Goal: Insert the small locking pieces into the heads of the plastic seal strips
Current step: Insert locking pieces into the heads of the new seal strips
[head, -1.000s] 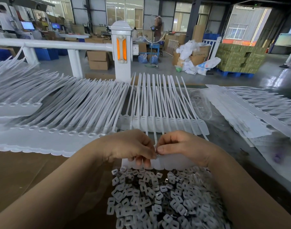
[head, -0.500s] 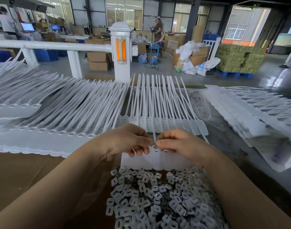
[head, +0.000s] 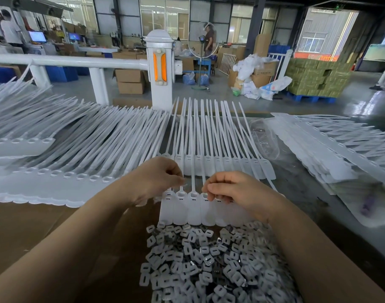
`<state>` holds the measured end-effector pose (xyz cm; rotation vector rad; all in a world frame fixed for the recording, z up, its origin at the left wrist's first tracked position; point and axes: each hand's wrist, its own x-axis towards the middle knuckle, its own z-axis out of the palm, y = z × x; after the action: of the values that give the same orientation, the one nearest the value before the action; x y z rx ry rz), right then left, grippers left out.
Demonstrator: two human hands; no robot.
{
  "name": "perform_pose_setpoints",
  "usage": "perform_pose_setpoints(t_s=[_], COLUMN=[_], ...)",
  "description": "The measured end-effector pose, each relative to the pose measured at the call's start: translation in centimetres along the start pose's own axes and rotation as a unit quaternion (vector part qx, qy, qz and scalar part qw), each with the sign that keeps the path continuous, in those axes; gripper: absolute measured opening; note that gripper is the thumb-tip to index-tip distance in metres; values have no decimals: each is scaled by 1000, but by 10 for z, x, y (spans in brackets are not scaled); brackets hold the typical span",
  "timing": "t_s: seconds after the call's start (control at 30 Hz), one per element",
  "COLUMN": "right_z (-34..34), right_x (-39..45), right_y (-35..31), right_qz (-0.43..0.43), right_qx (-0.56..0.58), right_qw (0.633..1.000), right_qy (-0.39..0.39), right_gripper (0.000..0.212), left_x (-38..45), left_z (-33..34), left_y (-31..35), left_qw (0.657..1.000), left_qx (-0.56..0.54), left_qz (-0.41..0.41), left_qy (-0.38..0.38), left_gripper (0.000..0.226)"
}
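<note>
White plastic fills the frame: fanned banks of seal strips [head: 82,136] run across the left and upper middle, and another stack [head: 331,149] lies at the right edge, all on a brown cardboard-covered table [head: 34,232]. At lower centre a loose heap of small locking pieces [head: 200,263] spreads between the two forearms.

Just above that heap, in the middle of the frame, lies the joined row of strip heads being worked [head: 187,208], tags toward the person, tails running straight up the picture. The long axis of each strip therefore points away from the body, and the open sockets sit in a line across the frame, left to right, right under the fingertips.

The left hand [head: 158,178] hovers above the row's left end, thumb and forefinger pressed together; something small may be pinched there, but it is too blurred to say. The right hand [head: 237,193] has its fingers curled down onto the heads at the row's right side, fingertips touching them; whether it holds a piece I cannot tell.

The left hand seems nearer the sockets that look unfilled, so the next insertion would likely be a short drop downward from it, with the right hand steadying the row. Room is tight: upright tails stand between the hands, a second row of heads [head: 226,162] lies just beyond, and the heap crowds the near edge.
</note>
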<state>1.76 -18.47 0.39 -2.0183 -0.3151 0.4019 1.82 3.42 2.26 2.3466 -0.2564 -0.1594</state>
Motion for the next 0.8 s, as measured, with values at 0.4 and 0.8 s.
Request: perform_pose_setpoints(t_s=[0.4,0.8], right_z=[0,1], right_x=[1,2], right_y=[1,2], right_qz=[-2,-4], right_qx=[-9,-7], right_qw=[1000,1000], right_qy=[-6,-8], right_gripper=[20,21], left_x=[5,5], left_z=[11,13], left_y=[-7,-7], left_qw=[987,986], left_qx=[162,166], left_qz=[-19,-1], left_qy=[-15,29], left_gripper=[9,11])
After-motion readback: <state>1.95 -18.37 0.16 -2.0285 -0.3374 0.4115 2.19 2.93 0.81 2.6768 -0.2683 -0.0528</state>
